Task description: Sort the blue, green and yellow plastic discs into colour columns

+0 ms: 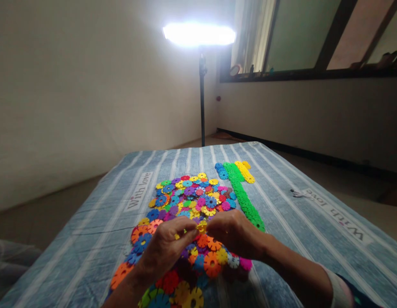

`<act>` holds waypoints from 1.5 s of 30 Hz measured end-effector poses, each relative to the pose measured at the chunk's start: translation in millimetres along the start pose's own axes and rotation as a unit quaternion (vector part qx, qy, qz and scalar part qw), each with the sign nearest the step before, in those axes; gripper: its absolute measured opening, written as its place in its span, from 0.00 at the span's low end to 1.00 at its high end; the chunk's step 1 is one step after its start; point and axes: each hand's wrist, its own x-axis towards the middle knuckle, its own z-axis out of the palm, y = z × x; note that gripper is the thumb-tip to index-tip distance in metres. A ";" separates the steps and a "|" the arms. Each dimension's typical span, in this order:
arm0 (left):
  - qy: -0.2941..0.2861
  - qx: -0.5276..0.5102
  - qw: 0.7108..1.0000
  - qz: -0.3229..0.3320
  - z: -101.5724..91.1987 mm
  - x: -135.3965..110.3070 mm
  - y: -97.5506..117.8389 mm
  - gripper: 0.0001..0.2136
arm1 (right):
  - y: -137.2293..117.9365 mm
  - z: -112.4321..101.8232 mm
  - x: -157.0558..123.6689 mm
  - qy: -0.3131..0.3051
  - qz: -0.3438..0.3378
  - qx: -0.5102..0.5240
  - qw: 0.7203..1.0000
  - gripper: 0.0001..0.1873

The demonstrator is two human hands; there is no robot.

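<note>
My left hand (172, 237) and my right hand (228, 233) meet over a spread of colourful notched snowflake discs (188, 192). Between their fingertips is a yellow snowflake disc (202, 226), pinched by my closed left fingers and touched by my right, which are curled inward. More yellow shows under both hands, partly hidden by the fingers. Just beyond my right hand lies a long green form of joined discs (245, 196), with a blue row (222, 171) on one side of its far end and a yellow row (245, 172) on the other.
Striped blue cloth (98, 222) covers the table or bed. A small dark object (297, 194) lies on the cloth at the right. Behind the far edge stands a lit lamp (199, 35) on a black pole (202, 102), near a window (301, 34).
</note>
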 end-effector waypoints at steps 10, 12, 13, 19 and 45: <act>0.014 -0.018 0.999 0.033 8.4 -2.4 9.4 0.10 | 5.1 6.3 -3.8 0.024 0.062 -0.005 0.998 0.05; 0.012 -0.007 0.999 0.040 8.8 -2.9 11.0 0.09 | 7.5 -2.5 -4.0 0.012 0.047 0.009 0.999 0.06; 0.012 -0.003 0.999 0.043 8.1 -2.8 11.1 0.08 | 12.0 -9.6 -4.3 0.014 0.046 0.014 0.999 0.07; 0.055 0.033 0.997 0.033 -5.2 1.4 -0.8 0.08 | 92.3 -78.3 -8.0 0.099 0.174 -0.066 0.978 0.09; 0.127 0.099 0.978 -0.131 -33.5 7.0 -57.5 0.15 | 206.8 -99.6 3.8 -0.024 0.342 -0.279 0.897 0.17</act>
